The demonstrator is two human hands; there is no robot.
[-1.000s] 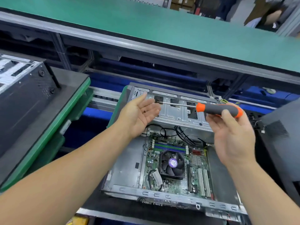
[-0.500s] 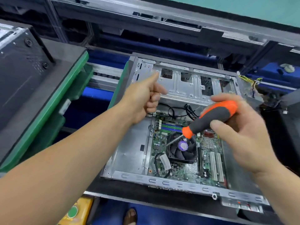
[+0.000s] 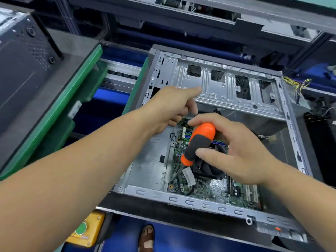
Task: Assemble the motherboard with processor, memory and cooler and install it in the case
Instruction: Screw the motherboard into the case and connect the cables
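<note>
Our right hand (image 3: 241,153) grips the screwdriver (image 3: 198,142), tip at the motherboard (image 3: 209,190) seated in the case (image 3: 227,84); left hand (image 3: 171,110) fingers curl, contents unclear. A slip might gouge the board.

**No legible text**

White sticker (image 3: 188,176) on the motherboard (image 3: 214,190): print too blurred to read. Yellow box (image 3: 87,231) with green button, lower left: red lettering, unreadable. Nothing else lettered.
</note>
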